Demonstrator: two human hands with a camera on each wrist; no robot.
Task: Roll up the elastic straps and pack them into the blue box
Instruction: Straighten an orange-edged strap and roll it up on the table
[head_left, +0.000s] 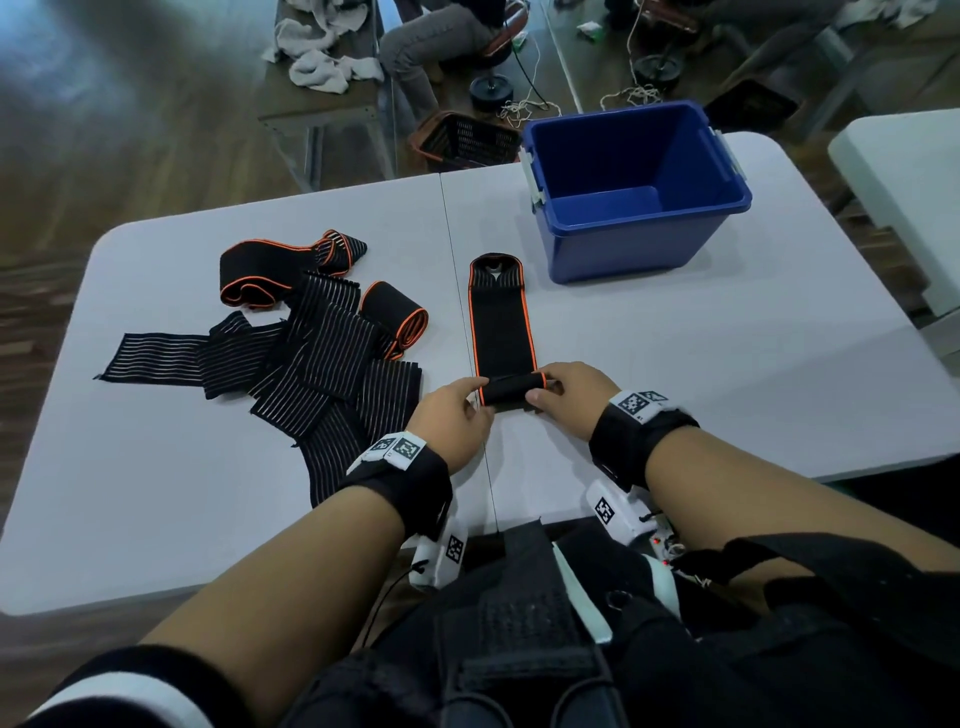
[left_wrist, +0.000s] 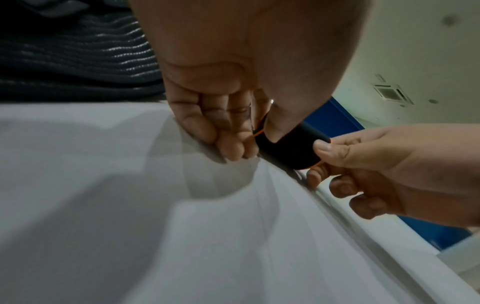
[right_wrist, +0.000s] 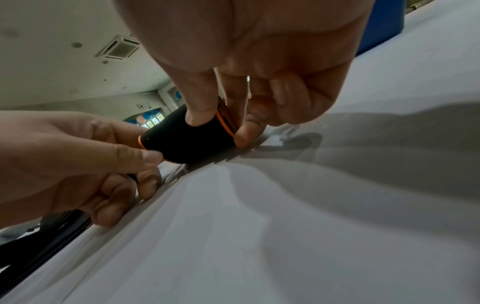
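Note:
A black elastic strap with orange edges (head_left: 501, 322) lies flat on the white table, its near end wound into a small roll (head_left: 511, 388) (left_wrist: 288, 148) (right_wrist: 187, 142). My left hand (head_left: 457, 410) (left_wrist: 233, 115) pinches the roll's left end between thumb and fingers. My right hand (head_left: 566, 389) (right_wrist: 233, 107) pinches its right end the same way. The blue box (head_left: 634, 192) stands open, nothing visible inside, at the far right of the table, beyond the strap's far end.
A heap of several unrolled black straps (head_left: 311, 343), some striped and some orange-edged, covers the table's left middle. The white table (head_left: 727, 364) has a centre seam. Beyond its far edge sit a dark basket (head_left: 467, 137), towels and a seated person.

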